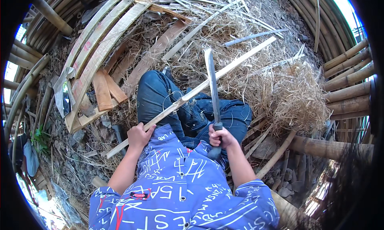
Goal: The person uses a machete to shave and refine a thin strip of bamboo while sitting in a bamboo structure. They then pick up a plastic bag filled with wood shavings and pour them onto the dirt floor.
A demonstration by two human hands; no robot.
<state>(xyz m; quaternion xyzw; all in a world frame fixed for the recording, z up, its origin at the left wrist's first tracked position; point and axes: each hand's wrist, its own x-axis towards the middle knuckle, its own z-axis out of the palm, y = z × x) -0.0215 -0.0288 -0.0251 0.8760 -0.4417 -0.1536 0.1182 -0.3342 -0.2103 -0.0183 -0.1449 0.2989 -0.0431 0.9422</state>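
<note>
A long pale split-bamboo strip (236, 64) lies slantwise over my lap, its near end low on the left and its far end up on the right. My left hand (139, 135) is closed around the strip close to its lower end, beside my left thigh. In my right hand (224, 137) is a machete (214, 86), gripped by its dark handle, with the long blade pointing away from me. In this view the blade crosses the strip's line; whether they touch I cannot tell. My crossed legs in dark jeans (158, 98) carry thin shavings.
Curly shavings (298, 94) are heaped at the right. A slatted wooden pallet (100, 42) leans at the far left, with brown boards (105, 90) near it. Loose strips (200, 26) lie ahead. Stacked bamboo poles (348, 86) line the right side; a thick pole (328, 147) juts in there.
</note>
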